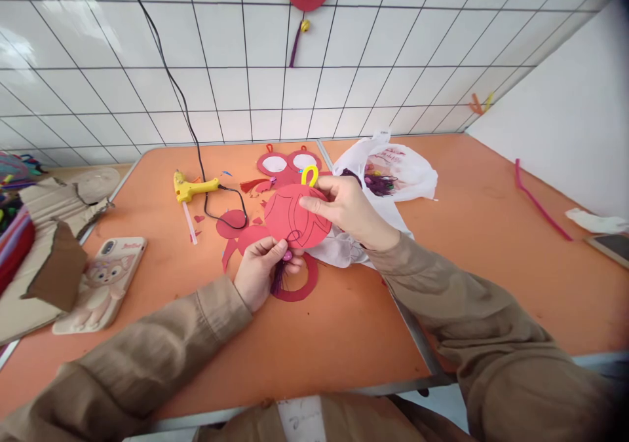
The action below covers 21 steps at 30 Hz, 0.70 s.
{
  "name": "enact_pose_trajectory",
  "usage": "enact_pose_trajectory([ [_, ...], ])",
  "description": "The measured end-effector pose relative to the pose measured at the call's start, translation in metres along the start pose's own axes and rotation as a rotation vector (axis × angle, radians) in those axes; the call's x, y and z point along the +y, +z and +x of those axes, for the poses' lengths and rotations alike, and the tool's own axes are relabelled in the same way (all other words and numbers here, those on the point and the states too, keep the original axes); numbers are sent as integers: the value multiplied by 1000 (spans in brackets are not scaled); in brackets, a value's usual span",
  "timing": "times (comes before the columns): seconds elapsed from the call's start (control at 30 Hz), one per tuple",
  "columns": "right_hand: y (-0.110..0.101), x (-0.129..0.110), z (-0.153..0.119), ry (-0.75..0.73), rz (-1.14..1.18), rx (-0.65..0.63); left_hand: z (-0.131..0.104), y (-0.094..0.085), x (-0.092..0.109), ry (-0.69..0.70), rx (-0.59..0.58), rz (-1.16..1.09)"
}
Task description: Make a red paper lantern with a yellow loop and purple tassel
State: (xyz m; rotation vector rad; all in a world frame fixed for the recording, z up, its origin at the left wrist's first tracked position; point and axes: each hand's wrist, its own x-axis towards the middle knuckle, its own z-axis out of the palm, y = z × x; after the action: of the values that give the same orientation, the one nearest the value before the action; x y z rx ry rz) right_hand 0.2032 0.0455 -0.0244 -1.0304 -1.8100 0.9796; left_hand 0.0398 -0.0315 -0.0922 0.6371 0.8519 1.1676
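Note:
A round red paper disc (295, 216) with drawn curved lines is held up over the table between both hands. My right hand (339, 206) pinches its upper right edge, close to a yellow loop (309, 175) at the top. At the lower edge my left hand (263, 262) pinches the disc where a pink bead (287, 256) and a dark purple tassel (278, 278) hang. Below lies a red paper ring (309, 285), partly hidden by the left hand. Red paper circles (230, 222) lie behind and to the left.
A yellow glue gun (196, 186) with a black cord lies at the back left. A white plastic bag (413, 173) holds tassels. At left are a phone (105, 285) and torn cardboard (54, 258); at right, a magenta pipe cleaner (540, 200). Red ring frames (289, 173) rest near the wall.

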Motion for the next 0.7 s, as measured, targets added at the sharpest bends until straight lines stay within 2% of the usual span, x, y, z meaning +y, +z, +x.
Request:
enact_pose_trajectory([
  [0.17, 4, 2, -2, 35, 39, -85, 1, -2, -2, 26, 29, 15],
  [0.4, 13, 8, -7, 111, 467, -143, 2, -1, 0, 61, 54, -1],
  [0.57, 24, 5, -16, 176, 469, -128, 2, 0, 2, 95, 79, -32],
  [0.7, 33, 2, -20, 199, 371, -28, 2, -1, 1, 104, 88, -24],
])
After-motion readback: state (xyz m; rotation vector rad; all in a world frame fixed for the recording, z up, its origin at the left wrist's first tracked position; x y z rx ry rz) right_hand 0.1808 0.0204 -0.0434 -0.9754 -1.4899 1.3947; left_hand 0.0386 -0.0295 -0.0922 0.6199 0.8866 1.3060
